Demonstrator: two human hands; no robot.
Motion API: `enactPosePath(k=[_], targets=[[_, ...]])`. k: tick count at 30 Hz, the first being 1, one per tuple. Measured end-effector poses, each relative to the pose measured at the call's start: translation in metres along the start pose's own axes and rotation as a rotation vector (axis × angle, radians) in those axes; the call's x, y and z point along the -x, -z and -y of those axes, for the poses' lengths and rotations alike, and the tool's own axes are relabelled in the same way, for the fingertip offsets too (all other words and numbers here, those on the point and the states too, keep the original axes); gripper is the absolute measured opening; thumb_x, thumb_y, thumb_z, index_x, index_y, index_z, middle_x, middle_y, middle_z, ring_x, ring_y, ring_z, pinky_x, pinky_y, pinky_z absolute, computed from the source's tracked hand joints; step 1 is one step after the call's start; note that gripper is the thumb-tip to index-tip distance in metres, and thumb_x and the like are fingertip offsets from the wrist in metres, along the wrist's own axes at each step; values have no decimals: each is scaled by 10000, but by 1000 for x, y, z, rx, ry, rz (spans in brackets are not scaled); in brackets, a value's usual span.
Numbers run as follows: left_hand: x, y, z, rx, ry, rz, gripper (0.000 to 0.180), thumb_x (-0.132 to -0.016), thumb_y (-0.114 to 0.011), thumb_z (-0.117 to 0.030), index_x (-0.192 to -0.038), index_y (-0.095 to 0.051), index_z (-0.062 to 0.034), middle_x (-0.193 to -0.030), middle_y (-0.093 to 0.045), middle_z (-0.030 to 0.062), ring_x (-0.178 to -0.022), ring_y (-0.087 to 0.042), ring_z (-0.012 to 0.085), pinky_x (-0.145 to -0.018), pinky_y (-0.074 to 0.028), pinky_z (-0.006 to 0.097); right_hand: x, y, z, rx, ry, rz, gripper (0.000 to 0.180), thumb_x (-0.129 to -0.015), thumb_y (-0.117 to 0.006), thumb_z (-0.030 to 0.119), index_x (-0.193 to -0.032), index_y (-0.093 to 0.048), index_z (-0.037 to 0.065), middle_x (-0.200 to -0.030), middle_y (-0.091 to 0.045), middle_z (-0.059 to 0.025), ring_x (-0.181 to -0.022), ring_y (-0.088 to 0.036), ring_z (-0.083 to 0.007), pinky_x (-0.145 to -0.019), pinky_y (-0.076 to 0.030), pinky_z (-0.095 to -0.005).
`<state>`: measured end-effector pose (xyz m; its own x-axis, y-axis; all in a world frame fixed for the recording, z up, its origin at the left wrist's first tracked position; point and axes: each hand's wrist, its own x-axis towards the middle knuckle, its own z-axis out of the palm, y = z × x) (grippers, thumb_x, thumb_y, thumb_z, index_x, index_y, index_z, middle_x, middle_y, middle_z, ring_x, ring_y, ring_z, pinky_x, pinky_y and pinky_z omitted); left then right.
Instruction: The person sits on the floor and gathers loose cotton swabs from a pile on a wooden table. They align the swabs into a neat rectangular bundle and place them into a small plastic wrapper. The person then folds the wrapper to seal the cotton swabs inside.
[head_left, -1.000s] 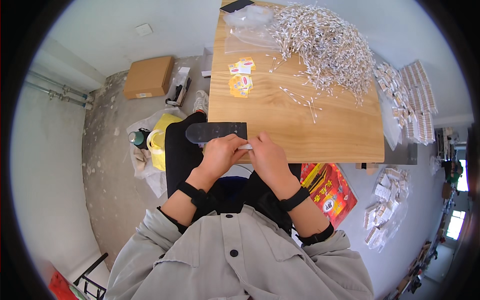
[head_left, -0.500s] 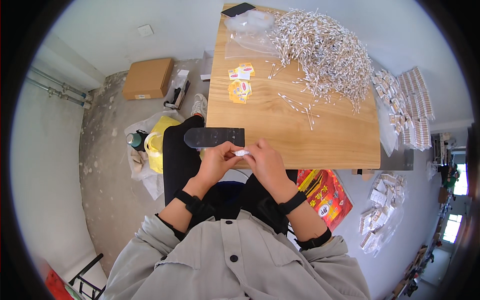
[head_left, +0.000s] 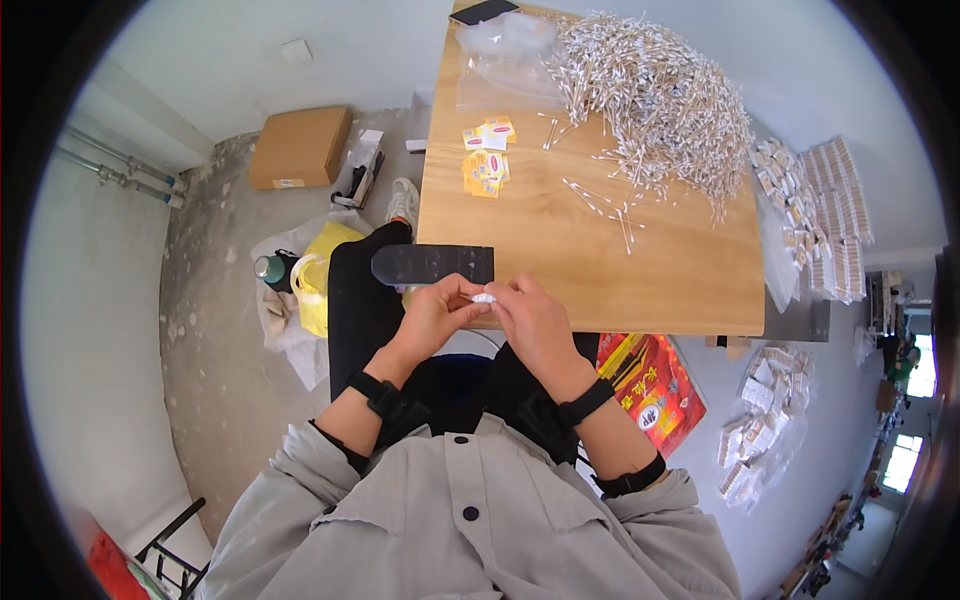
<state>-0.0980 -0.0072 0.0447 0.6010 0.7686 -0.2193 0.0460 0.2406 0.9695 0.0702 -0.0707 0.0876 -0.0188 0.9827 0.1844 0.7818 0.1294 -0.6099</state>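
Between my two hands, at the near edge of the wooden table (head_left: 560,235), is a small bundle of cotton swabs (head_left: 484,298) with its white tips showing. My left hand (head_left: 436,315) pinches it from the left, thumb and fingers closed. From the other side my right hand (head_left: 532,318) closes its fingertips on the same bundle. Most of the sticks are hidden by my fingers. Just beyond my left hand a dark flat board (head_left: 435,265) juts past the table's left edge. A large heap of loose cotton swabs (head_left: 660,100) covers the far right of the table.
Yellow and white cards (head_left: 485,172) lie at the table's left, near a clear plastic bag (head_left: 510,60) and a dark flat device (head_left: 484,11). Stacked packs of swabs (head_left: 838,200) stand to the right. On the floor are a cardboard box (head_left: 300,148) and a yellow bag (head_left: 318,285).
The bundle stays held in both hands, with its white tips turned slightly and the fingers shifted a little. The whole view has moved slightly.
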Motion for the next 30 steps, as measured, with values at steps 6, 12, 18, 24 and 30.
enactPosePath(k=[6,12,18,24,30], targets=[[-9,9,-13,-384,53,22,264,-847,-765,-97,-1056,-640,4,-826,-674,23,-668,-595,71,-655,-501,229,-10,-4,-12,127,6,139,142,-872,-619,106,-1013,-630,97,-911,-575,-157,-780,-618,-379,-633,-501,-460],[22,-7,-80,-607,-390,-334,496,-694,-866,-174,-1116,-640,-45,-963,-583,56,-750,-520,148,-665,-433,274,10,19,-24,-1166,-579,3,275,-981,-554,103,-1254,-586,92,-1116,-645,-92,-866,-683,-247,-779,-574,-354],[44,-58,-111,-296,-666,-321,358,-670,-876,-107,-960,-672,-55,-892,-628,68,-842,-593,195,-726,-458,286,45,-10,13,-2082,-313,-85,369,-1010,-535,165,-1369,-466,112,-1322,-564,-72,-1212,-564,-187,-1017,-484,-345],[45,-63,-115,-367,-787,-342,293,-668,-862,-77,-925,-722,-66,-832,-605,70,-766,-582,210,-649,-473,304,52,-24,14,-2154,-282,7,462,-1003,-547,299,-1383,-419,70,-1354,-504,-66,-1278,-485,-199,-1110,-381,-373],[49,-60,-116,-454,-795,-334,271,-673,-837,-90,-928,-748,-91,-803,-577,56,-758,-571,221,-668,-443,325,51,-21,19,-2154,-318,49,439,-986,-594,259,-1357,-424,99,-1289,-531,-50,-1201,-545,-177,-1042,-455,-349]])
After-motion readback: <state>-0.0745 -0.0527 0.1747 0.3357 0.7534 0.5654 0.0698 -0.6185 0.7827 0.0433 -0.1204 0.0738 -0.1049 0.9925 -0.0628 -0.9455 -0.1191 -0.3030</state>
